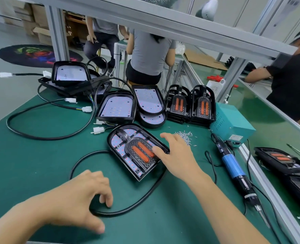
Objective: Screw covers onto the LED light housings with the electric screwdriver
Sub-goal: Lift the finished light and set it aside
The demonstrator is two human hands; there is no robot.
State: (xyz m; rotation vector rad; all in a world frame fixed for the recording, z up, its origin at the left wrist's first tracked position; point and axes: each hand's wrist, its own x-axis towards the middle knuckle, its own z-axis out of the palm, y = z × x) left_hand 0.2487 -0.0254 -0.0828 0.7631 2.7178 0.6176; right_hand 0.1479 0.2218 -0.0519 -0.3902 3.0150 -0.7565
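Observation:
A black LED light housing (126, 148) lies on the green table, its white LED board showing. A black cover with two orange lenses (140, 153) sits in it. My right hand (176, 155) rests over the housing's right edge, thumb on the cover and fingers reaching toward the pile of small screws (185, 136). My left hand (80, 196) hovers low at the front, fingers loosely curled, fingertips at the housing's black cable (128, 207). The blue and black electric screwdriver (235, 171) lies on the table to the right, untouched.
Open housings with bare LED boards (116, 107) and stacks of covers (190, 104) stand behind. A teal power box (232, 122) sits at the right. Cables with white connectors (86, 109) loop on the left. Finished lights (281, 161) lie beyond the aluminium rail. People work nearby.

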